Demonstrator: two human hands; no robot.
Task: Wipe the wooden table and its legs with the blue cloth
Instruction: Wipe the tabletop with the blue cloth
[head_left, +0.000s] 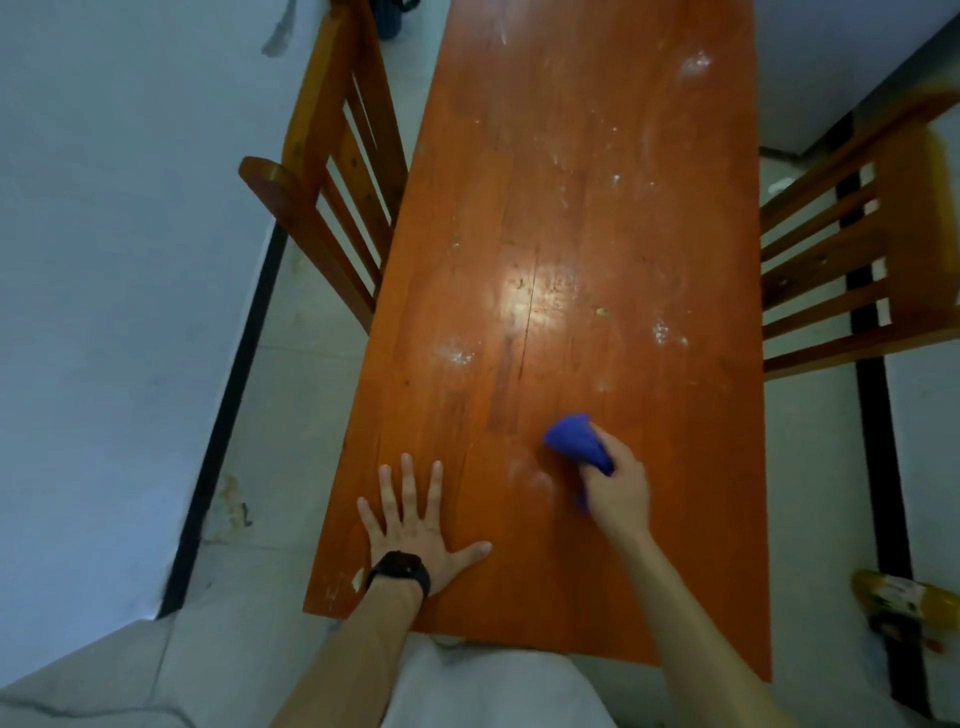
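On smeared wooden table (571, 234), bunched blue cloth (576, 441)

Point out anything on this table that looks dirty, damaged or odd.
The wooden table carries whitish smears from the far end to just beside the blue cloth. A dark crack runs along the grain near the glare. A pale chip marks the near left corner, beside the left hand. A yellowish crumb lies mid-table.
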